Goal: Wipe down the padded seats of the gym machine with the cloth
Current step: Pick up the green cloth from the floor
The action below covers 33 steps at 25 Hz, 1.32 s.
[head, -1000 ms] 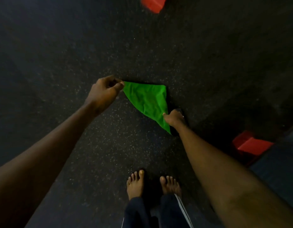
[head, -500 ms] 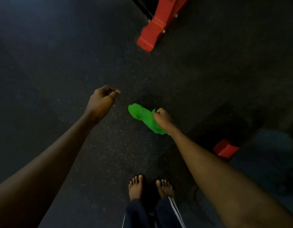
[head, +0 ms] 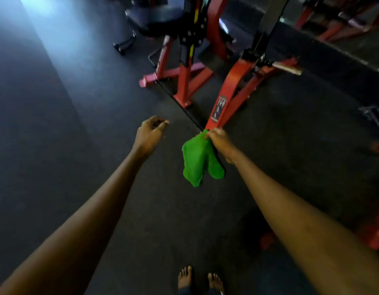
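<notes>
The cloth (head: 197,160) is off the floor (head: 78,167), bunched up and dangling from the right hand (head: 221,143). That's roughly dead centre of the view, maybe a touch toward 3 o'clock. That hand's fingers are curled tight round the top of the bunch, knuckles up. The rest of the green fabric hangs in two lobes toward 6 o'clock from the fist.

The left hand (head: 150,135) is out at about 9 o'clock from the right one, well apart from the cloth and holding nothing. Its fingers are loosely curled, with the thumb tip sitting close to the index tip. Can't tell if they actually touch, it's a bit blurry there.

The machine (head: 232,81) is up ahead, from about 12 to 1 o'clock. It has a red frame, and one red leg with a small label plate runs down to end just behind the right hand's knuckles. The seat (head: 158,18), dark and padded, sits at 12 o'clock near the top edge, well apart from the cloth. A thin black bar (head: 180,105) slants across the floor between the red legs. There are more red frames (head: 329,33) at about 2 o'clock, too dim to make out properly.

Bare feet (head: 185,277) are at 6 o'clock, side by side on the dark floor.
</notes>
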Tool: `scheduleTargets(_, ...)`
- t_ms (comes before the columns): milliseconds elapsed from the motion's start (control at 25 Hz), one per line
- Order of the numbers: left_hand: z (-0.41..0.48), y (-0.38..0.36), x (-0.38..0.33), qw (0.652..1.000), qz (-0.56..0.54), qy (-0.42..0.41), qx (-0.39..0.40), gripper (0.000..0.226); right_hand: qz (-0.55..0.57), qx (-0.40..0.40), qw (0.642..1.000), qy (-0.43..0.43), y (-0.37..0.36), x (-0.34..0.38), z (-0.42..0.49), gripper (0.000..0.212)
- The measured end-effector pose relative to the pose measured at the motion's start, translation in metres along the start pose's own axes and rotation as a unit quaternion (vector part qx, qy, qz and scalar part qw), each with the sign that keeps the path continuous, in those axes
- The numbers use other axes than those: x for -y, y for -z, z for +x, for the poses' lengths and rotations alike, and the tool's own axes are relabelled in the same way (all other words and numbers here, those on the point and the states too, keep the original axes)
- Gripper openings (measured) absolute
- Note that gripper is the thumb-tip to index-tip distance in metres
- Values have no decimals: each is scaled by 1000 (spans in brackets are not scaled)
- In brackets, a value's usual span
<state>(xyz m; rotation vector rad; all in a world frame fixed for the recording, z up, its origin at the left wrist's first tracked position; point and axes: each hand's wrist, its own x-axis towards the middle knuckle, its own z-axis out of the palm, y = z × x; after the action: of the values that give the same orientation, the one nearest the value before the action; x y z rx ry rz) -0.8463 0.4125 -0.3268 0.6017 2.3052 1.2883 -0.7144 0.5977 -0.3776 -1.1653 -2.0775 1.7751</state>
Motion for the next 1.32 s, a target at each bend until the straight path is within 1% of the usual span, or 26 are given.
scheduleTargets(160, -14, 63, -86, 998, -17, -32, -45, 34, 34, -41, 994, 99, 58, 142, -56, 19)
scheduleTargets(240, -18, 89, -121, 997, -25, -48, -62, 34, 65, -49, 986, 146, 80, 209, -82, 23)
scheduleTargets(360, -11, 112, -156, 994, -45, -59, -83, 45, 93, -59, 974, 198, 100, 293, -117, 10)
scheduleTargets(440, -1, 115, -173, 994, -52, -47, -83, 41, 106, -63, 967, 225, 110, 333, -128, 12)
scheduleTargets(520, 13, 113, -182, 996, -70, -31, -46, 37, 120, -65, 962, 238, 118, 360, -137, 21)
scheduleTargets(600, -2, 106, -211, 996, -92, -18, -12, 41, 129, -68, 958, 246, 124, 377, -143, 23)
scheduleTargets(720, -33, 90, -246, 986, -160, 14, 43, 29, 161, -76, 953, 244, 128, 387, -147, 5)
scheduleTargets(760, -37, 85, -250, 981, -183, 32, 49, 35, 171, -77, 952, 242, 128, 388, -150, 4)
scheduleTargets(840, -38, 81, -252, 968, -225, 87, 74, 50, 182, -72, 952, 235, 130, 390, -150, 11)
scheduleTargets(880, -37, 81, -255, 954, -259, 110, 97, 50, 188, -69, 951, 234, 132, 391, -153, 12)
scheduleTargets(960, -34, 87, -262, 930, -324, 121, 125, 37, 188, -72, 951, 232, 139, 389, -153, 9)
scheduleTargets(1040, -32, 106, -271, 921, -347, 123, 130, 26, 180, -90, 953, 225, 151, 381, -152, 8)
scheduleTargets(1120, -29, 128, -279, 922, -343, 121, 131, 23, 158, -116, 957, 214, 165, 372, -147, 5)
scheduleTargets(1200, -26, 145, -289, 939, -307, 96, 121, 16, 126, -139, 961, 203, 179, 361, -138, 6)
scheduleTargets(1280, -23, 156, -304, 962, -247, 59, 96, 7, 115, -177, 959, 189, 192, 351, -127, 10)
scheduleTargets(1320, -22, 161, -310, 969, -224, 48, 95, 10, 118, -197, 955, 185, 197, 347, -123, 15)
